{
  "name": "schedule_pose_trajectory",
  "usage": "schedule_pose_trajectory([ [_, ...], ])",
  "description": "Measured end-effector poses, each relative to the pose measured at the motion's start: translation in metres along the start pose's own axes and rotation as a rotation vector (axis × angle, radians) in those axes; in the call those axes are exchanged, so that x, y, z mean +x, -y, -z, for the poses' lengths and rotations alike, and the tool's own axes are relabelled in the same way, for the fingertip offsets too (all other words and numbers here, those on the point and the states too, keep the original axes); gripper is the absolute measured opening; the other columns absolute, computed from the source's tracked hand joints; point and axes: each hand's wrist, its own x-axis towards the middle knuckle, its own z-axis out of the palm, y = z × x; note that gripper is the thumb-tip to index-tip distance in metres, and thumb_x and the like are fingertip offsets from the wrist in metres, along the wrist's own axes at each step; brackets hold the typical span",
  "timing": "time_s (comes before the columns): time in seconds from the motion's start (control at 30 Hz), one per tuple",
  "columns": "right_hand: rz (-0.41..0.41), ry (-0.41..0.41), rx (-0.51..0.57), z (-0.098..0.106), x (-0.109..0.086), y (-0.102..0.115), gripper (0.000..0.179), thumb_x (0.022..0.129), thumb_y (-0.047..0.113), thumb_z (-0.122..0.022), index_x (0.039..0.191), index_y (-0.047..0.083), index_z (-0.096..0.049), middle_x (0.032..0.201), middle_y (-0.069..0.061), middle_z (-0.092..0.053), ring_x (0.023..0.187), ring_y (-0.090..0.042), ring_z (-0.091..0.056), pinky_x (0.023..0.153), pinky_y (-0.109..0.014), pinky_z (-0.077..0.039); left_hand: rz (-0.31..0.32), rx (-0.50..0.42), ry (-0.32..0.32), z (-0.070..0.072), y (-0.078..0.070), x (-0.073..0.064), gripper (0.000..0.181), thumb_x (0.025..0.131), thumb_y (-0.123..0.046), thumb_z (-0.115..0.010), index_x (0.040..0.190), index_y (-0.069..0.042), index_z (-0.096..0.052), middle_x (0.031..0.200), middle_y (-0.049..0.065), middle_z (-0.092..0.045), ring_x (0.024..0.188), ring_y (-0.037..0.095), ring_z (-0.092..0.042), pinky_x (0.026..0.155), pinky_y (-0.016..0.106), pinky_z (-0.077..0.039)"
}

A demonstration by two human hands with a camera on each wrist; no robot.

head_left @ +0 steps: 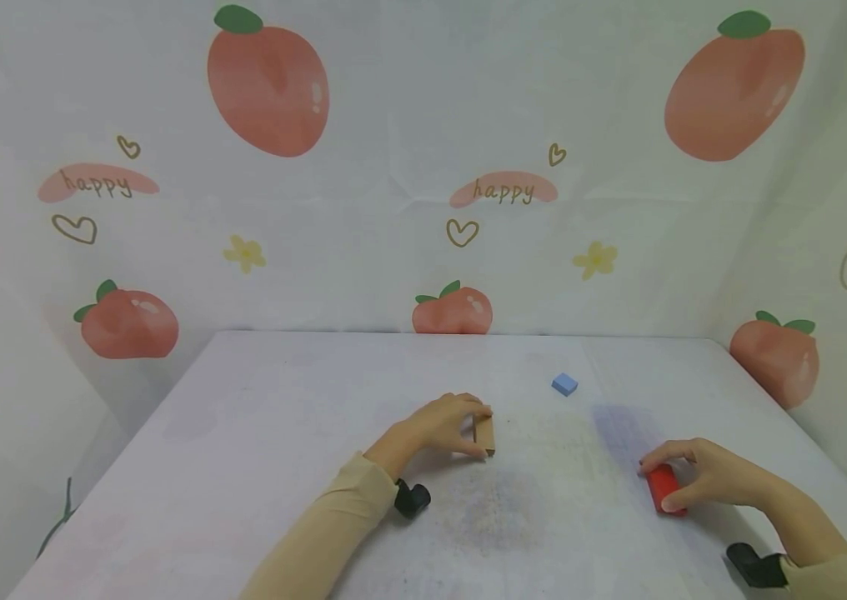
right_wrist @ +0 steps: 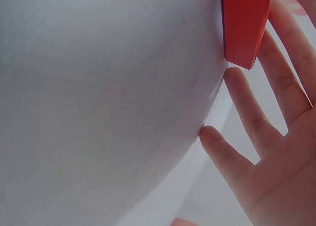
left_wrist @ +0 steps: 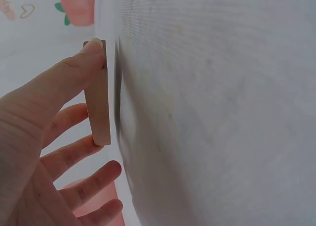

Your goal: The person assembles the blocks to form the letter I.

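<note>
My left hand [head_left: 440, 423] pinches a plain wooden block [head_left: 485, 433] near the middle of the table. In the left wrist view the thumb presses one end of this block [left_wrist: 98, 107] and a fingertip meets the other, while the remaining fingers are spread. Farther right, my right hand [head_left: 719, 477] holds a red block [head_left: 662, 485] by its two ends, close to the tabletop. Part of the red block [right_wrist: 244, 28] shows at the top of the right wrist view, with fingers beside it and the thumb mostly out of frame.
A small blue block [head_left: 564, 384] lies on the white table [head_left: 281, 400] beyond and between the hands. Behind and at the sides hangs a white cloth [head_left: 386, 108] printed with peaches. Each wrist carries a black camera, the left one [head_left: 412, 500] low over the table.
</note>
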Motion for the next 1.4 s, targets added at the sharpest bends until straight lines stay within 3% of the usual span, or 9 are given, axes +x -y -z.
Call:
schedule_pose_trajectory([
  [0.33, -0.029, 0.002, 0.003, -0.0005, -0.0004, -0.0002, 0.031, 0.075, 0.028, -0.076, 0.104, 0.021, -0.069, 0.111, -0.005, -0.067, 0.095, 0.026, -0.034, 0.082, -0.071, -0.033, 0.024, 0.001, 0.003, 0.0000, -0.0022, 0.0019, 0.063, 0.078, -0.044, -0.072, 0.133, -0.021, -0.053, 0.139, 0.000, -0.050, 0.127, 0.022, -0.046, 0.105, 0.036, -0.040],
  [1.4, -0.014, -0.001, 0.019, -0.0004, -0.0006, 0.0001, 0.031, 0.076, 0.026, -0.076, 0.105, 0.019, -0.068, 0.110, -0.002, -0.068, 0.095, 0.027, -0.034, 0.081, -0.071, -0.033, 0.040, -0.004, -0.001, 0.0007, -0.0058, 0.0025, 0.065, 0.075, -0.041, -0.075, 0.132, -0.017, -0.054, 0.137, 0.001, -0.052, 0.128, 0.022, -0.046, 0.106, 0.035, -0.039],
])
